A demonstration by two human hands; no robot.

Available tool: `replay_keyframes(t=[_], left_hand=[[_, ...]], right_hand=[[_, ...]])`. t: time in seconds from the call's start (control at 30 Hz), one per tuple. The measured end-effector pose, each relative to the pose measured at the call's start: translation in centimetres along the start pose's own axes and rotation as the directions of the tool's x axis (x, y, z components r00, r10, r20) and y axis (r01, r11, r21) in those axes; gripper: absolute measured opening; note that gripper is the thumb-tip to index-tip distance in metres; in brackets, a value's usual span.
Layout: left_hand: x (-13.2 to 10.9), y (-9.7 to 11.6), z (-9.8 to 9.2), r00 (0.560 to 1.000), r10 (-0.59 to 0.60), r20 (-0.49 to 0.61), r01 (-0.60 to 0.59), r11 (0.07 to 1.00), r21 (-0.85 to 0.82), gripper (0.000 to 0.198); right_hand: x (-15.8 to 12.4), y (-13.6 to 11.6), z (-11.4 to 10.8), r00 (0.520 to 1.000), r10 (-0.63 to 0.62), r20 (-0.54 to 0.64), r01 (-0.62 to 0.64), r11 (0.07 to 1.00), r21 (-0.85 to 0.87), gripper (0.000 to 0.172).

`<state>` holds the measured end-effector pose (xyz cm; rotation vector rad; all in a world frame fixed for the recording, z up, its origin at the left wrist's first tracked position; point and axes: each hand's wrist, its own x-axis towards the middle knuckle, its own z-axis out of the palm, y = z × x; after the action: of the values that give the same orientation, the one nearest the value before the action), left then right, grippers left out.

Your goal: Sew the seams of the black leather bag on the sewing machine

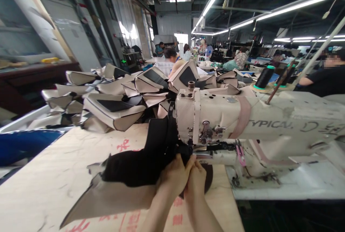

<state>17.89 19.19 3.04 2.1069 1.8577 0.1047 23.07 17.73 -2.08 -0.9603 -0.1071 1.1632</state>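
A black and beige cover piece (134,169) lies across the wooden board, its far end running up to the head of a white sewing machine (215,113). My left hand (175,176) is closed on the black part of the piece, just in front of the needle area. Close beside it, my right hand (196,176) grips the edge of the same piece, thumbs nearly touching. The fingertips are partly hidden in the dark fabric. Pink-handled thread snips (239,154) hang on the machine's arm.
Behind the board (67,163) rises a heap of sewn beige and black covers (115,110). Black thread cones (265,77) stand on top of the machine. At the left is a blue bin or sheet (27,147). A person in black (329,74) sits at the right; others work farther back.
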Motion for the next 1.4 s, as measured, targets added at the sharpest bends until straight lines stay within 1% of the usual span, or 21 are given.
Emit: replay_keyframes(t=[0.1, 0.17, 0.2, 0.27, 0.37, 0.47, 0.6, 0.7, 0.8, 0.9, 1.0, 1.27, 1.4], left_hand=[[1.2, 0.6, 0.9, 0.997, -0.076, -0.032, 0.073, 0.994, -0.082, 0.067], [1.4, 0.9, 1.2, 0.989, -0.124, -0.083, 0.113, 0.986, -0.125, 0.065], [1.4, 0.9, 1.3, 0.986, -0.128, -0.105, 0.113, 0.984, -0.137, 0.062], [1.8, 0.7, 1.4, 0.989, -0.1, -0.11, 0.081, 0.983, -0.164, 0.056], [2.7, 0.0, 1.3, 0.993, -0.025, -0.113, -0.001, 0.975, -0.222, 0.046], [3.4, -0.6, 1.3, 0.989, 0.004, -0.151, -0.044, 0.964, -0.263, 0.039], [3.7, -0.8, 1.1, 0.99, -0.001, -0.143, -0.036, 0.967, -0.251, 0.038], [3.6, -0.7, 0.8, 0.995, 0.008, -0.103, -0.033, 0.969, -0.243, 0.04], [3.6, -0.8, 0.7, 0.997, 0.019, -0.079, -0.039, 0.965, -0.259, 0.04], [3.6, -1.0, 0.8, 0.995, 0.046, -0.092, -0.071, 0.954, -0.29, 0.038], [3.7, -1.2, 1.1, 0.995, 0.047, -0.091, -0.074, 0.947, -0.314, 0.039], [4.2, -1.3, 1.2, 0.996, 0.031, -0.082, -0.053, 0.957, -0.285, 0.047], [4.3, -1.2, 1.1, 0.996, 0.03, -0.086, -0.051, 0.964, -0.259, 0.05]], right_hand=[[0.0, -0.1, 0.1, 1.0, 0.012, 0.01, -0.013, 1.0, 0.014, 0.038], [0.1, -0.1, 0.1, 1.0, 0.022, 0.017, -0.022, 1.0, 0.02, 0.039], [0.1, -0.1, 0.1, 0.999, 0.026, 0.02, -0.026, 0.999, 0.022, 0.039], [0.3, -0.1, 0.1, 0.999, 0.031, 0.026, -0.032, 0.999, 0.031, 0.038], [0.4, 0.1, 0.2, 0.999, 0.045, 0.027, -0.047, 0.997, 0.058, 0.037], [0.4, 0.2, 0.5, 0.998, 0.069, 0.009, -0.07, 0.991, 0.117, 0.035], [0.4, 0.1, 0.8, 0.996, 0.086, -0.003, -0.084, 0.984, 0.155, 0.036], [0.4, 0.2, 0.8, 0.997, 0.079, -0.012, -0.076, 0.986, 0.146, 0.037], [0.6, 0.2, 0.5, 0.995, 0.102, -0.001, -0.101, 0.985, 0.141, 0.038], [0.8, 0.3, 0.0, 0.992, 0.129, 0.007, -0.129, 0.985, 0.117, 0.04], [0.8, 0.1, -0.2, 0.99, 0.144, -0.001, -0.143, 0.985, 0.092, 0.041], [0.3, -1.1, 0.1, 0.999, 0.046, 0.004, -0.046, 0.998, -0.039, 0.044], [0.8, -0.7, 0.1, 1.0, 0.009, 0.017, -0.007, 0.992, -0.122, 0.045]])
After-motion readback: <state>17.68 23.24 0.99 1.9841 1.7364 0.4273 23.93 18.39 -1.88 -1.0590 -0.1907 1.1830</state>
